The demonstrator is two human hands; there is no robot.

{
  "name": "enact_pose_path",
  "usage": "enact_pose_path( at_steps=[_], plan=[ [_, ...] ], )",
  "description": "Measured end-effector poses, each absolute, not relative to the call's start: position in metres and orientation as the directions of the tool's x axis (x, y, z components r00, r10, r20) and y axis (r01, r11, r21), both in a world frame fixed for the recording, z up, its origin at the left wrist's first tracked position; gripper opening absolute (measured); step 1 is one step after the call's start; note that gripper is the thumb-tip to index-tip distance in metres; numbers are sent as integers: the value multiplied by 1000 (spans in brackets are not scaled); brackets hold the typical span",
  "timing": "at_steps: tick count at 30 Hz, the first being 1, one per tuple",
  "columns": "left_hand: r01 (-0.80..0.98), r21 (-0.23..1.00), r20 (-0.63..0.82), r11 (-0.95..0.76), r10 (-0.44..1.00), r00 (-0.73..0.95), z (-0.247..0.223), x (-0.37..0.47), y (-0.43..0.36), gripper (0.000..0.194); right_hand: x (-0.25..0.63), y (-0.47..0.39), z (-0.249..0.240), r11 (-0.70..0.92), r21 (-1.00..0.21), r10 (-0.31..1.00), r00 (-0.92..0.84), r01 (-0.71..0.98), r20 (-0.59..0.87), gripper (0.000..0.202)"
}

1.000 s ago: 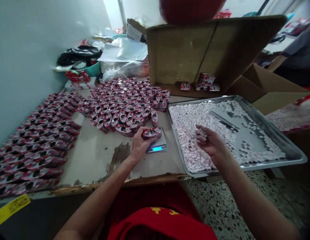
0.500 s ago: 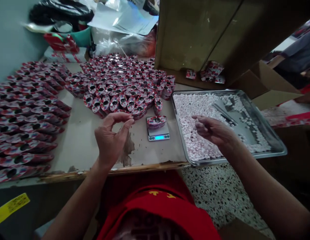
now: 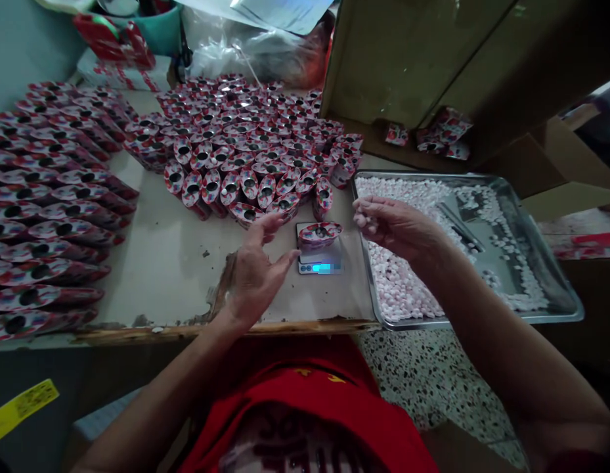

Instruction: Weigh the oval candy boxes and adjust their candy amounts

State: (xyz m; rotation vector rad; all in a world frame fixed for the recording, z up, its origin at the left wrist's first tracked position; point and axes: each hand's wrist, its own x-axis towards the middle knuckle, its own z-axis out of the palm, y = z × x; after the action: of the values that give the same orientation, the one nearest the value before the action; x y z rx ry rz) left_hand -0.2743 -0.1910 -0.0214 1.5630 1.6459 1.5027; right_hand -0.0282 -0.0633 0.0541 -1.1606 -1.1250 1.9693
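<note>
A small red-and-white printed pouch (image 3: 320, 234) with a round opening on top stands on a small digital scale (image 3: 312, 258) with a lit blue display. My left hand (image 3: 255, 272) is open just left of the scale, thumb and fingers apart, with nothing in it. Over the left edge of the metal tray (image 3: 573, 309), my right hand (image 3: 398, 226) has its fingers pinched together. Whatever is at those fingertips is too small to make out. Small whitish-pink pieces (image 3: 406, 289) fill much of the tray, where a metal scraper-like bar (image 3: 459, 226) also lies.
Many similar pouches (image 3: 230, 187) stand packed behind the scale, and more pouches (image 3: 43, 230) form rows at left. A large cardboard box (image 3: 413, 72) stands open behind the tray with a few packs inside. The worn wooden table edge (image 3: 295, 326) runs in front of me.
My left hand has moved right towards the scale and its pinched fingers have opened. My right hand has come left from over the tray's pieces to its left edge. The view has shifted slightly.
</note>
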Motion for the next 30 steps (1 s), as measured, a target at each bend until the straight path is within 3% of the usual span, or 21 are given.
enact_pose_path(
  at_steps=[4,10,14,20,25,28,30],
  plan=[
    [509,841,318,-185,930,-187,-42,-270,-182,69,-3,-63,61,-404,-912,849,-402,-76,-343,13],
    [520,840,263,-157,955,-137,-48,-263,-162,67,14,-70,53,-440,-894,848,-366,-86,-383,18],
    [547,827,244,-133,960,-136,-51,-260,-157,68,-1,-74,48,-375,-927,845,-408,8,-345,28],
    [559,811,273,-173,957,-101,-47,-266,-163,59,-42,-72,45,-150,-973,804,-551,176,-224,36],
    [617,765,313,-185,944,-105,-41,-269,-163,57,-66,-67,37,-66,-953,761,-602,297,-240,37],
    [720,681,292,-138,952,-93,-34,-252,-151,68,-61,-61,44,-113,-961,813,-532,254,-236,36],
    [773,616,234,-152,972,5,-24,-237,-143,59,-44,-57,52,-167,-973,867,-447,158,-222,33]
  ],
)
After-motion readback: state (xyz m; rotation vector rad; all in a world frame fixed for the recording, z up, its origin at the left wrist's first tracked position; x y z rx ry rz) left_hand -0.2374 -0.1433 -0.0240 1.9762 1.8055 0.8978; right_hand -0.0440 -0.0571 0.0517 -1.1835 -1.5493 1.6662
